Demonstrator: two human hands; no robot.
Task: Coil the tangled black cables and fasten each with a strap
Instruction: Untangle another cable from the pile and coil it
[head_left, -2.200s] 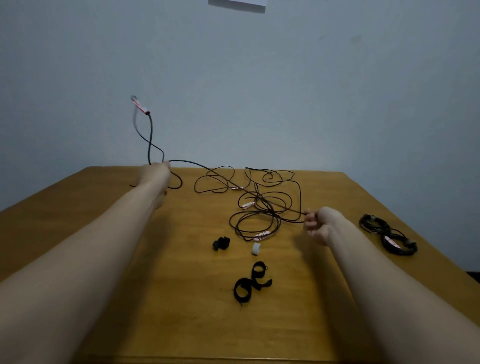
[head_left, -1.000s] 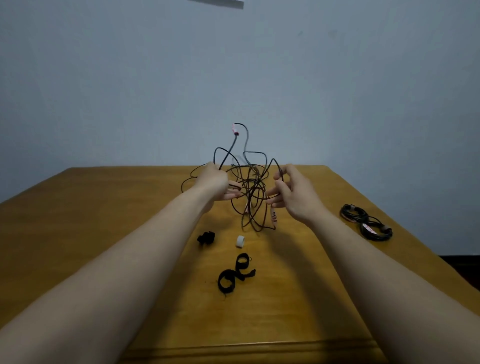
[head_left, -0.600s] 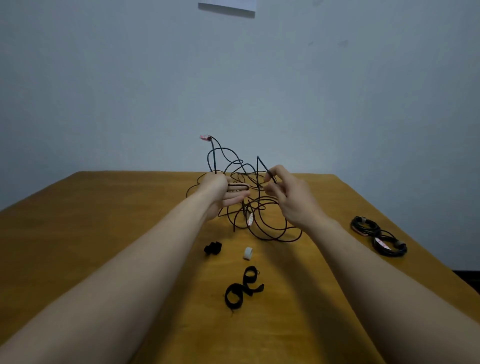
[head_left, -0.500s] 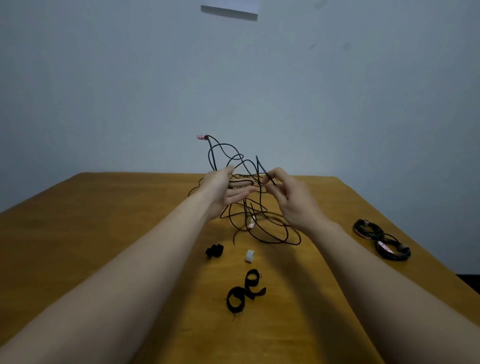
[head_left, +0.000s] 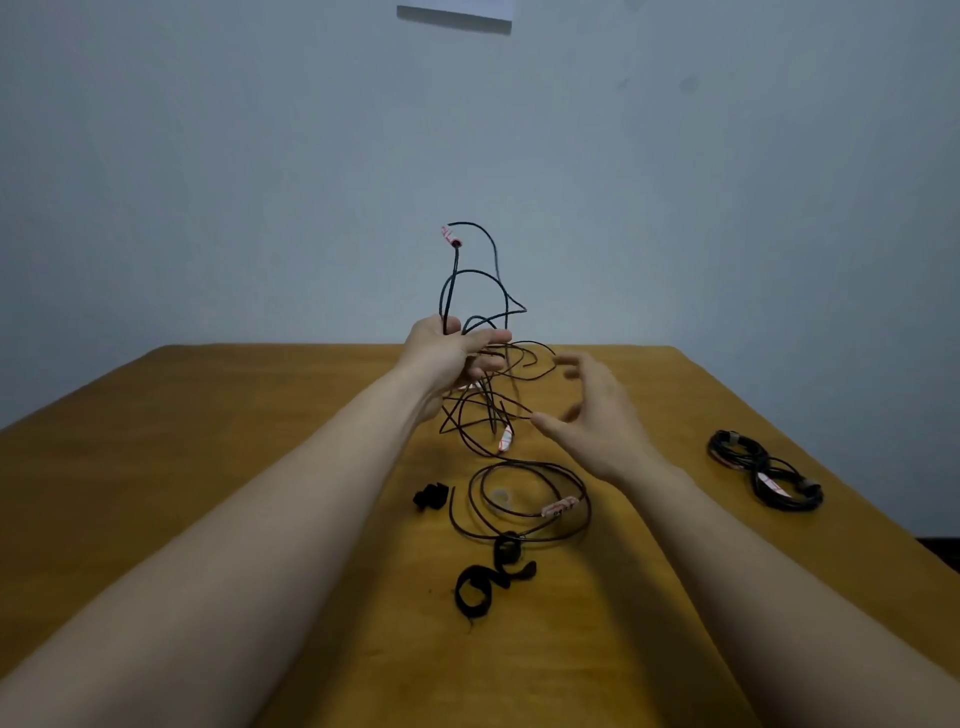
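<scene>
Your left hand (head_left: 447, 358) grips the tangled black cable (head_left: 488, 410) in curled fingers, raised over the far middle of the worktop (head_left: 208, 467). The cable's lower loops lie on the wood, touching the black straps (head_left: 503, 570). Your right hand (head_left: 597, 415) hangs beside the tangle, fingers spread and holding nothing. Coiled cables (head_left: 784, 491) sit near the right edge. The widest stretch of wood lies to your left.
</scene>
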